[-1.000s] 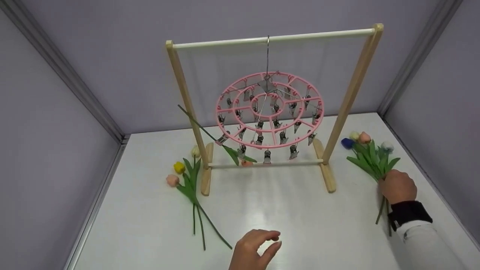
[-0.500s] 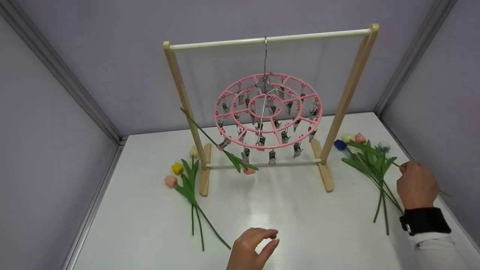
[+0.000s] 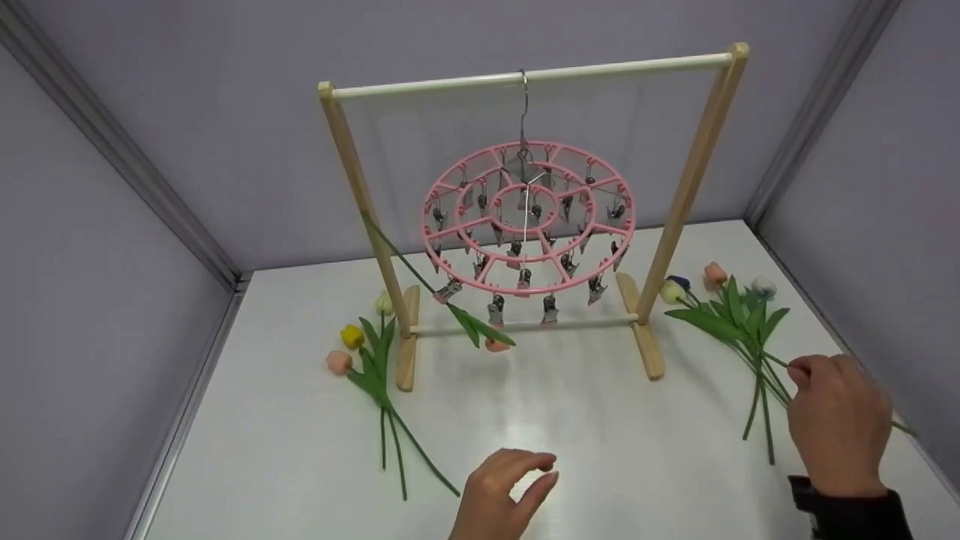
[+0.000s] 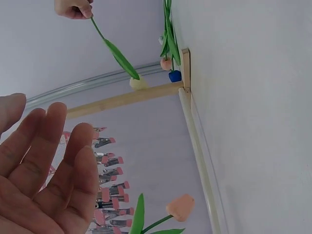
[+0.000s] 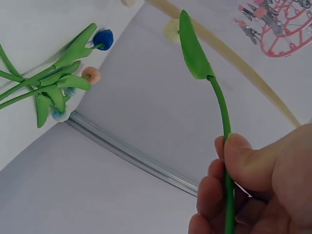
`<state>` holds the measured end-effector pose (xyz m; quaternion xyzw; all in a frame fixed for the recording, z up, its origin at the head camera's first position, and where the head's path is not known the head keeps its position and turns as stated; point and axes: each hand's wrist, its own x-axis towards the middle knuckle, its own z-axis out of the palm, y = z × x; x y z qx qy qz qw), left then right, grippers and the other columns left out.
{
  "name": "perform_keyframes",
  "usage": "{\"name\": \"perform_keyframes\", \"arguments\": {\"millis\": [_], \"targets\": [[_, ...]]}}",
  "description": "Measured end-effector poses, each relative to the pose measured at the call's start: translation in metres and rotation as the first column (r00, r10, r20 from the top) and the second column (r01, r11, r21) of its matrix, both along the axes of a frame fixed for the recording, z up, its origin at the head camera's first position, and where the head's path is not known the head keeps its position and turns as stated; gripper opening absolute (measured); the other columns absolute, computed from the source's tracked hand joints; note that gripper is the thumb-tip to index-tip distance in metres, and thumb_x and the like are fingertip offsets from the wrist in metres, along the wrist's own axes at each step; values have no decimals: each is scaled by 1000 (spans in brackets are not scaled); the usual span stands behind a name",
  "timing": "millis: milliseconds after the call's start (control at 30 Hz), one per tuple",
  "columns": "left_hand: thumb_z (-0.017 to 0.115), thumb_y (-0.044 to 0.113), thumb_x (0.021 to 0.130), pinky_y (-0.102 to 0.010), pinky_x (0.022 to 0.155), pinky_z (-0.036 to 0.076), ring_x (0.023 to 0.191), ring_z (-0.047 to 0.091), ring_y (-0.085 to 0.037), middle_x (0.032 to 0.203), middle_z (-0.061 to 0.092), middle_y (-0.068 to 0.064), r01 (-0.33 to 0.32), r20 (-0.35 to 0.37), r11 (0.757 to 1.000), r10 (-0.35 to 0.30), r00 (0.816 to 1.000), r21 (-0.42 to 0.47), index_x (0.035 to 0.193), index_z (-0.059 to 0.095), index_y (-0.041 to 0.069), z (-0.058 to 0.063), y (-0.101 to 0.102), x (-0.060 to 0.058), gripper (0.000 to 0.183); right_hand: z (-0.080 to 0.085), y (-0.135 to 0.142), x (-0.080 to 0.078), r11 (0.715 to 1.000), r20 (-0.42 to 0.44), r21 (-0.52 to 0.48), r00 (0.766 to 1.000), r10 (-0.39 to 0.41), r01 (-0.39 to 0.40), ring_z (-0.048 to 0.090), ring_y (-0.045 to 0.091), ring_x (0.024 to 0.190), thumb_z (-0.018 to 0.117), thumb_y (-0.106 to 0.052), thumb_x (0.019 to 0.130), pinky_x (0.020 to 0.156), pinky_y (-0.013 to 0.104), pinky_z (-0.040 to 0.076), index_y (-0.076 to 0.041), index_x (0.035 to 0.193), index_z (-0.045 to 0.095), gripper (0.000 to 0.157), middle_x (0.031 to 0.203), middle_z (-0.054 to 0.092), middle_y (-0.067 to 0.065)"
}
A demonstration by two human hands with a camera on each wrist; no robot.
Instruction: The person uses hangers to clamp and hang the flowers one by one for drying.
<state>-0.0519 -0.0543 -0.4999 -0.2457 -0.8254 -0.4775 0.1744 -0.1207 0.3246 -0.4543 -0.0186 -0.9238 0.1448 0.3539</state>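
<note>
My right hand (image 3: 840, 420) pinches the green stem of a cream artificial tulip (image 3: 672, 292) between thumb and fingers, above the table's right side. In the right wrist view the tulip's leaf (image 5: 194, 51) rises ahead of the fingers, partly covering the bloom. Beneath it lie several loose tulips, with blue, peach (image 3: 715, 274) and pale blue-white (image 3: 763, 286) heads. My left hand (image 3: 499, 491) hovers over the table's front middle, fingers loosely bent, holding nothing. A pink round clip hanger (image 3: 517, 291) hangs at the centre; one clip grips a peach tulip (image 3: 497, 345), tilted head down.
A wooden stand with a white top bar (image 3: 600, 71) carries the hanger by its hook. On the left of the table lie tulips with cream (image 3: 385, 303), yellow (image 3: 352, 336) and peach (image 3: 339, 363) heads. Grey walls enclose the white table (image 3: 585, 435).
My right hand has picked the cream tulip out of the right bunch and drawn it right, then toward me. The hanger has turned slightly. My left hand stays nearly still.
</note>
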Motion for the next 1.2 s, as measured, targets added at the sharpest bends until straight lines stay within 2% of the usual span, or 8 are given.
{"name": "perform_keyframes", "arguments": {"millis": [233, 500, 767, 833, 933, 1033, 1133, 1200], "targets": [[67, 23, 97, -23, 75, 53, 88, 66, -7, 95, 70, 10, -7, -4, 1000, 7, 1000, -22, 106, 74, 18, 1, -1, -1, 13, 7, -12, 31, 997, 46, 30, 997, -66, 65, 57, 47, 63, 75, 9, 79, 50, 60, 38, 11, 82, 66, 9, 76, 59, 29], [66, 24, 98, -24, 77, 53, 88, 66, -9, 96, 71, 9, 16, -8, 1000, -16, 1000, -22, 106, 74, 18, 9, 6, -6, 13, 16, -33, 51, 1000, 88, -5, 996, 26, -26, 58, 45, 67, 78, 9, 76, 64, 65, 39, 4, 79, 68, 12, 79, 62, 23], [65, 23, 98, -20, 81, 50, 93, 65, -6, 99, 71, 8, 65, -66, 996, -69, 995, -59, 109, 73, 16, 22, 15, -22, 15, 28, -57, 55, 977, 9, 69, 979, 204, -204, 58, 39, 62, 82, 6, 74, 61, 58, 45, 3, 80, 67, 16, 75, 60, 17], [64, 23, 98, -20, 83, 49, 95, 64, -5, 100, 71, 8, 72, -85, 995, -77, 993, -64, 111, 72, 16, 27, 19, -26, 16, 32, -63, 53, 962, -18, 106, 967, 255, -252, 57, 37, 63, 76, -2, 84, 62, 54, 46, 3, 80, 66, 11, 74, 58, 15], [63, 24, 99, -18, 87, 47, 99, 63, -5, 104, 70, 7, 88, -103, 994, -95, 990, -72, 114, 71, 16, 35, 27, -33, 19, 38, -69, 49, 934, -39, 173, 945, 324, -313, 58, 36, 68, 53, -23, 100, 71, 52, 49, 3, 81, 66, 35, 75, 56, 14], [61, 24, 100, -16, 91, 44, 103, 62, -6, 107, 70, 6, 103, -114, 991, -113, 987, -86, 117, 70, 16, 45, 37, -40, 21, 46, -77, 45, 894, -37, 233, 915, 402, -384, 59, 36, 73, 53, -24, 102, 88, 57, 48, 2, 80, 65, 36, 77, 56, 14], [63, 25, 98, -17, 91, 44, 104, 62, -7, 108, 70, 5, 119, -121, 987, -132, 984, -110, 118, 70, 14, 54, 44, -47, 24, 53, -88, 40, 837, -55, 288, 864, 500, -466, 60, 34, 74, 56, -13, 97, 101, 59, 39, 2, 80, 65, 25, 78, 57, 14], [65, 26, 97, -16, 90, 45, 103, 62, -7, 108, 70, 5, 127, -121, 982, -144, 982, -140, 118, 71, 15, 58, 47, -52, 24, 58, -97, 37, 800, -86, 326, 827, 556, -504, 59, 33, 74, 49, -12, 102, 105, 57, 36, 2, 79, 64, 30, 77, 56, 13]]}}
